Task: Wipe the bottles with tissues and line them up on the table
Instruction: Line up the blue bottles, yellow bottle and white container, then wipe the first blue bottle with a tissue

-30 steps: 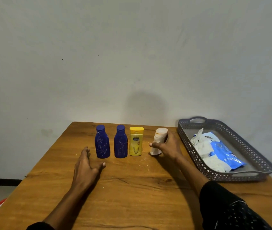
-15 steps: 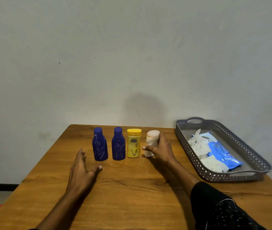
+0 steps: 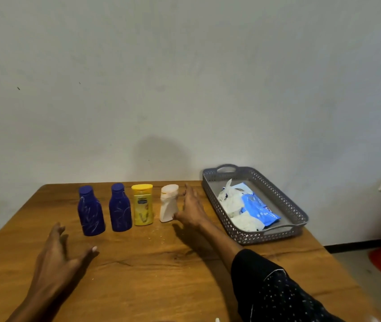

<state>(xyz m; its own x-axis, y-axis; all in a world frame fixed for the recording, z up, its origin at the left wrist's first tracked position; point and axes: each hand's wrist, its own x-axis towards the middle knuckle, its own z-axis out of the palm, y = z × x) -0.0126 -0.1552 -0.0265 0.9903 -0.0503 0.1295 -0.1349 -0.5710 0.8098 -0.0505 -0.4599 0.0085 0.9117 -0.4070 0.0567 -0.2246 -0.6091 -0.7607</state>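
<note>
We saw four bottles upright in a row near the far edge of the tabletop (image 3: 152, 270): left blue bottle (image 3: 90, 211), second blue bottle (image 3: 120, 208), yellow bottle (image 3: 142, 205), white bottle (image 3: 168, 203). Small gaps sat between them, none touching. Right hand (image 3: 190, 211) was just beside the white bottle, fingers spread, grip released; its thumb looked at or against the bottle's base, and we could not tell if it made contact. Left hand (image 3: 57, 259) lay flat and open on the wood in front of the left blue bottle, holding nothing. Grey perforated tray (image 3: 284, 203) sat at the right, close to the tabletop's right edge, holding a blue tissue pack (image 3: 258, 209) and crumpled white tissues (image 3: 230, 201). We noted a wide bare stretch of wood in front of the row and free room between the white bottle and the tray.
</note>
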